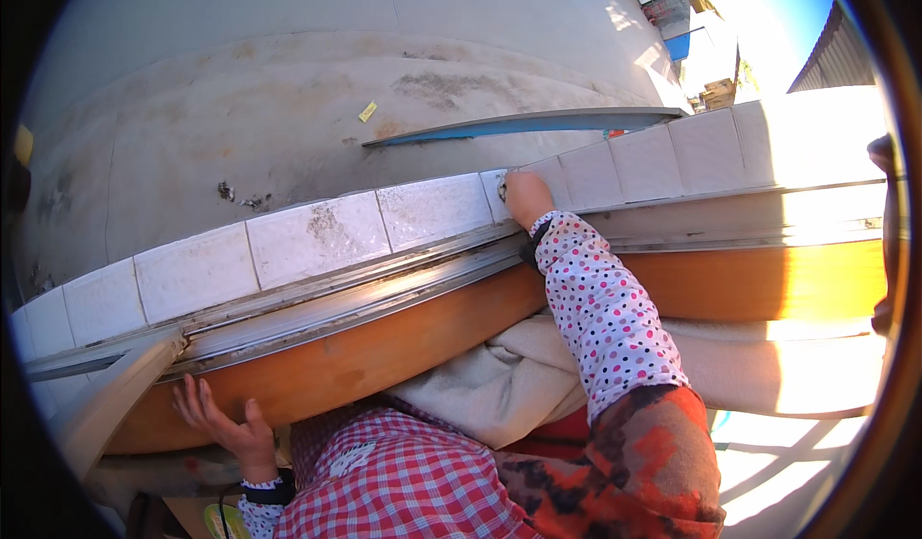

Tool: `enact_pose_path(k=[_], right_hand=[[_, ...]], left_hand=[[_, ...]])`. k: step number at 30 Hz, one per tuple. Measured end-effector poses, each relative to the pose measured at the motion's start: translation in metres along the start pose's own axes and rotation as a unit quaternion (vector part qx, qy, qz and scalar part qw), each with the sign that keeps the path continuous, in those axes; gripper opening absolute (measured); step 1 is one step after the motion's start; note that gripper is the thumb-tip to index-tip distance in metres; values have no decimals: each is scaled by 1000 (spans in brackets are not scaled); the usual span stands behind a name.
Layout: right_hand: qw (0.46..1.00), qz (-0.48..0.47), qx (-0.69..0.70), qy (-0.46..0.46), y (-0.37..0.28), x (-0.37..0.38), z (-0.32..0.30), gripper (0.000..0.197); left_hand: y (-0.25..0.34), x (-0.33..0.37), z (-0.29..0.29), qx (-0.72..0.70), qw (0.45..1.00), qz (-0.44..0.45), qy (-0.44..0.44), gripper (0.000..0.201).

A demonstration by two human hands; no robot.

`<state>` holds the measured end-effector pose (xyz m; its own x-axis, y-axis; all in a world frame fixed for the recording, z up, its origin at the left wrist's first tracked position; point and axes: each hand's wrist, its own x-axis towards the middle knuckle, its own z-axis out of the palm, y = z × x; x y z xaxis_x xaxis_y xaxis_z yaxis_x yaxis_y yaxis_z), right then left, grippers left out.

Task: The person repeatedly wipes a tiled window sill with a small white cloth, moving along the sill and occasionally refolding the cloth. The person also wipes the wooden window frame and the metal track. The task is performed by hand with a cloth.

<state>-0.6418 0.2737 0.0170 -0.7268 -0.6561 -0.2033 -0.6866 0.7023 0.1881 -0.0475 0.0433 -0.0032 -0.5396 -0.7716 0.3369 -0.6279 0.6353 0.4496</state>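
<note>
My right hand reaches out over the window track to the white tiled outer ledge. Its fingers are closed, and a small dark and pale bit shows at their left side; what it is I cannot make out. Dark smudges mark the tile to the left of that hand. Against the orange-brown wooden sill rests my left hand, fingers spread, holding nothing. Dotted sleeve covers reach both wrists.
A pale window frame post stands close to my left hand. Beige cloth lies below the sill. Beyond the ledge, far down, are grey ground, a long blue-edged strip and a small yellow piece. Strong sunlight falls at the right.
</note>
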Motion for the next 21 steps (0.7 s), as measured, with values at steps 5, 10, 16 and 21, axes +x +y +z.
enact_pose_path(k=[5,10,16,21], right_hand=[[1000,1,18,12,-6,-24,-1,14],[998,-7,65,-11,-27,-26,-5,15],[990,41,136,22,-79,-40,-14,15],[921,74,374,-77,-81,-22,-28,19]], left_hand=[[-1,-1,1,9,1000,10,2,64],[2,-1,-2,-1,1000,-2,-7,64],[5,1,-1,-10,1000,1,0,65],[4,0,-1,-1,1000,6,-6,65]])
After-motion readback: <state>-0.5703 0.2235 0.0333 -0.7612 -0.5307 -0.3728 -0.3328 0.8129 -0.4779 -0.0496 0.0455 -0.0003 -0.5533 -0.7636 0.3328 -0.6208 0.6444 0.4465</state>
